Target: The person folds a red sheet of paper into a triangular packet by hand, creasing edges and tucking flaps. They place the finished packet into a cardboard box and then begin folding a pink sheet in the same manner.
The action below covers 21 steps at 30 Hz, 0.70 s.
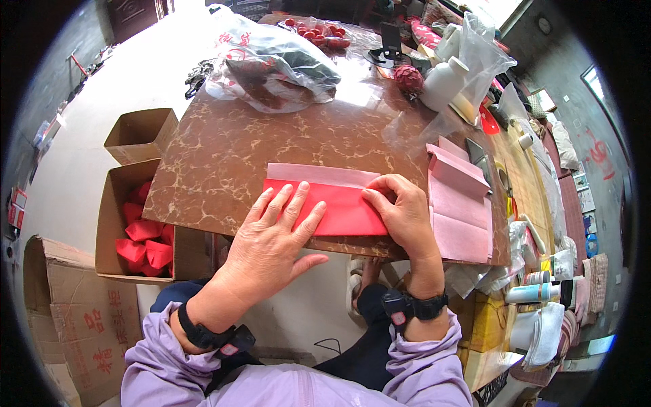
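A folded red sheet, seemingly paper, (346,213) with a pale pink strip along its far edge lies at the near edge of the marble-patterned table (218,152). My left hand (277,234) rests flat on its left part with the fingers apart. My right hand (399,206) pinches the sheet's far right corner between thumb and fingertips. Just right of that hand lies a stack of creased pink sheets (457,213). Several folded red pieces (145,231) fill part of an open cardboard box (114,213) at the table's left side.
A filled plastic bag (274,66) and a clear tray of red fruit (325,33) stand at the far side. A white bottle (445,84), a phone (475,152) and scissors (508,188) are on the right. Another cardboard box (142,132) stands at the left.
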Available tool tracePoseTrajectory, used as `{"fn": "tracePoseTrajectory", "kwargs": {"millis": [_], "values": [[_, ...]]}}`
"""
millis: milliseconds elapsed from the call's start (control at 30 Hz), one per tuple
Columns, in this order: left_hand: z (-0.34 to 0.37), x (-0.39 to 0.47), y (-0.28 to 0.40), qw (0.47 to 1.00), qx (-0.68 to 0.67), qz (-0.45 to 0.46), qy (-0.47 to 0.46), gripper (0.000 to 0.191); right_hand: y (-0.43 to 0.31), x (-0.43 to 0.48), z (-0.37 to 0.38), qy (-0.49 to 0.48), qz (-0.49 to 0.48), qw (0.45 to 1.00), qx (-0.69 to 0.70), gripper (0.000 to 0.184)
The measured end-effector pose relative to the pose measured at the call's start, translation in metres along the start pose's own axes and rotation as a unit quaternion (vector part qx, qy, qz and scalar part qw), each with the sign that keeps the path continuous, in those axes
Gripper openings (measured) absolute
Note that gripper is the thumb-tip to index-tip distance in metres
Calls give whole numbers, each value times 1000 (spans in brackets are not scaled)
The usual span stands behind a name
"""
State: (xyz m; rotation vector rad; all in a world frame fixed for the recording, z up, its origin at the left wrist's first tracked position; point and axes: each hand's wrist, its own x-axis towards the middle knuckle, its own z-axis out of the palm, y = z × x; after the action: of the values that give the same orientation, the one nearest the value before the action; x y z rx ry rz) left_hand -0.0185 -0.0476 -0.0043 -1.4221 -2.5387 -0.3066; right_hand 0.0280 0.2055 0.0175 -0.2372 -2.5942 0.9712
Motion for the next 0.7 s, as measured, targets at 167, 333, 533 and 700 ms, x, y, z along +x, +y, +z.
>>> {"fn": "tracePoseTrajectory", "kwargs": {"millis": [167,333,533,700], "values": [[-1,1,0,1000,1,2,-5,79,0,-3,1,15,17,1000,-5,16],[-2,2,1,1000,2,0,-6,77,-2,-7,-6,82,-35,995,-50,18],[3,2,-8,1000,-15,6,-7,78,-43,-53,40,8,-297,954,-31,58],[9,6,-10,998,61,27,10,85,-53,-87,77,-22,-282,952,-113,78]]}}
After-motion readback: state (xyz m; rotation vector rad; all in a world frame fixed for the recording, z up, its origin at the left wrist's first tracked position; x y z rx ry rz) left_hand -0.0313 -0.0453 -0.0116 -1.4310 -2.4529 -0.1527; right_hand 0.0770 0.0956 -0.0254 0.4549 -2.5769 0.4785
